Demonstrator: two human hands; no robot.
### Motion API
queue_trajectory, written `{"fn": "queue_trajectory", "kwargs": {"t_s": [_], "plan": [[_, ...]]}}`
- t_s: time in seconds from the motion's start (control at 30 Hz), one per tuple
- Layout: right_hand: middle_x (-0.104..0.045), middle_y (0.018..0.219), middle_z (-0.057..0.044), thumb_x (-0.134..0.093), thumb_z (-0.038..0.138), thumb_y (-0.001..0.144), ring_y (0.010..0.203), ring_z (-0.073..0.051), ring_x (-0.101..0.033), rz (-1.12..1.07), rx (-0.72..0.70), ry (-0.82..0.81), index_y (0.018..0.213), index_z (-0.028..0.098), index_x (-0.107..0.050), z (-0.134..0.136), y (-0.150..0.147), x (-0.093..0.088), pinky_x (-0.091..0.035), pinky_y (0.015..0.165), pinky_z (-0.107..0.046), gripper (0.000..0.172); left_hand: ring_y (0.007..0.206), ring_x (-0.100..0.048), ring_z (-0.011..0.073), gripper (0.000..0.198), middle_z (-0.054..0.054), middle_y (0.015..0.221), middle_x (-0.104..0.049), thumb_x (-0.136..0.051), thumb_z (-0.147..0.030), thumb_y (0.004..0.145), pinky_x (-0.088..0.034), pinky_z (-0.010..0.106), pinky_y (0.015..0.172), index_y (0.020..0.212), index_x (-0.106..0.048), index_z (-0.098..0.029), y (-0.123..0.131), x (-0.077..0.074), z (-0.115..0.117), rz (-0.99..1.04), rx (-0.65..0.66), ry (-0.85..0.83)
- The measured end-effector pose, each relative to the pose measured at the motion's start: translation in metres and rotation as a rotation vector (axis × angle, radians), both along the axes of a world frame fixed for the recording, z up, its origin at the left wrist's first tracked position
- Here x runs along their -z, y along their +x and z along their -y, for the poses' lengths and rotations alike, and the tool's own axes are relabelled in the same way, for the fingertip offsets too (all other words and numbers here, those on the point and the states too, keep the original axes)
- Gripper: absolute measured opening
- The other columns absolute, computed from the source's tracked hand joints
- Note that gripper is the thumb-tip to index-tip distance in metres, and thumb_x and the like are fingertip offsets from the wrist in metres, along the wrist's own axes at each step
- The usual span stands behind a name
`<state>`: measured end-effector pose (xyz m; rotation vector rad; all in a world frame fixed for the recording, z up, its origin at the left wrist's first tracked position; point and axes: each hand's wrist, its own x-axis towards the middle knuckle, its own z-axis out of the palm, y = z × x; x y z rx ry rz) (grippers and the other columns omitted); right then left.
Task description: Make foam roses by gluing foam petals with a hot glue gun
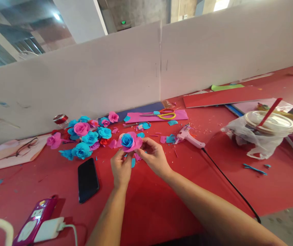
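Observation:
A paper flower (pixel 128 141) with a blue centre and pink outer petals is held up over the red table. My left hand (pixel 121 167) pinches it from below on the left. The fingers of my right hand (pixel 154 155) close on its pink petals at the right edge. Under and around the flower lie pink and blue paper scraps (pixel 170 138). To the left sits a bunch of blue, pink and red paper flowers (pixel 90 137). A pink hot glue gun (pixel 190 138) lies to the right of my hands, its black cord running toward the front edge.
Scissors (pixel 165 114) rest on pink paper (pixel 133 117) at the back. A phone (pixel 88 180) lies near my left forearm. Front left is a purple power strip (pixel 36 218) with a white charger (pixel 49 229). A lidded cup (pixel 269 123) in a plastic bag stands right; eyeglasses (pixel 25 147) lie far left.

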<state>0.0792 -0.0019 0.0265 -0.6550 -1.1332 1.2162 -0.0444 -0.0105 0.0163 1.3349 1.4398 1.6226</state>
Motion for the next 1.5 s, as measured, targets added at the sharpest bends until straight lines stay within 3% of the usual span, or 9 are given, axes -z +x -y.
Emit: {"fn": "queue_trajectory", "kwargs": {"t_s": [0.13, 0.33, 0.5, 0.67, 0.9, 1.13, 1.5], "plan": [[-0.05, 0.066, 0.003, -0.068, 0.03, 0.076, 0.06, -0.011, -0.045, 0.059, 0.045, 0.019, 0.09, 0.02, -0.061, -0.001, 0.001, 0.0, -0.04, 0.058, -0.025, 0.019, 0.073, -0.063, 0.019, 0.024, 0.002, 0.066, -0.069, -0.076, -0.038, 0.066, -0.049, 0.027, 0.067, 0.077, -0.073, -0.017, 0.004, 0.003, -0.001, 0.101, 0.04, -0.022], [-0.05, 0.069, 0.004, -0.07, 0.023, 0.071, 0.06, -0.01, -0.046, 0.162, 0.078, 0.026, 0.103, 0.022, -0.059, 0.002, 0.002, -0.006, -0.042, 0.06, -0.024, 0.034, 0.066, -0.063, 0.0132, 0.021, 0.001, 0.068, -0.069, -0.082, -0.029, 0.059, -0.049, 0.023, 0.066, 0.072, -0.071, -0.017, 0.008, 0.004, -0.007, 0.495, 0.194, -0.102], [-0.052, 0.066, 0.005, -0.064, 0.02, 0.073, 0.06, -0.011, -0.05, 0.147, 0.06, -0.012, 0.104, 0.02, -0.057, 0.005, 0.004, -0.011, -0.044, 0.059, -0.024, 0.032, 0.067, -0.063, 0.0103, 0.019, 0.0, 0.067, -0.068, -0.084, -0.02, 0.055, -0.048, 0.02, 0.072, 0.065, -0.068, -0.016, 0.009, 0.002, -0.009, 0.675, 0.197, -0.154], [-0.053, 0.067, 0.004, -0.064, 0.027, 0.076, 0.058, -0.009, -0.048, 0.125, 0.085, -0.073, 0.091, 0.02, -0.056, 0.005, 0.006, -0.012, -0.039, 0.052, -0.021, 0.018, 0.071, -0.063, 0.0106, 0.018, 0.001, 0.074, -0.071, -0.082, -0.022, 0.06, -0.048, 0.021, 0.072, 0.073, -0.072, -0.017, 0.011, 0.001, -0.008, 0.586, 0.193, -0.13], [-0.057, 0.068, 0.003, -0.06, 0.03, 0.077, 0.054, -0.009, -0.052, 0.058, 0.11, -0.154, 0.079, 0.018, -0.058, 0.003, 0.006, -0.012, -0.042, 0.05, -0.021, 0.013, 0.071, -0.064, 0.0114, 0.014, 0.001, 0.075, -0.071, -0.078, -0.027, 0.068, -0.05, 0.024, 0.073, 0.075, -0.072, -0.018, 0.011, 0.003, -0.007, 0.47, 0.225, -0.1], [-0.064, 0.069, 0.0, -0.065, 0.034, 0.073, 0.06, -0.013, -0.061, -0.008, 0.097, -0.223, 0.078, 0.017, -0.063, 0.002, 0.006, -0.013, -0.047, 0.055, -0.023, 0.017, 0.07, -0.064, 0.0113, 0.013, 0.0, 0.072, -0.069, -0.077, -0.028, 0.068, -0.05, 0.024, 0.072, 0.075, -0.072, -0.018, 0.011, 0.001, -0.007, 0.445, 0.204, -0.095], [-0.066, 0.072, -0.001, -0.071, 0.034, 0.07, 0.06, -0.011, -0.058, -0.102, 0.075, -0.23, 0.077, 0.017, -0.066, 0.006, 0.001, -0.011, -0.051, 0.059, -0.025, 0.019, 0.073, -0.063, 0.0125, 0.016, 0.002, 0.079, -0.07, -0.076, -0.031, 0.069, -0.049, 0.025, 0.074, 0.077, -0.073, -0.018, 0.011, 0.002, -0.007, 0.332, 0.143, -0.053]]}}
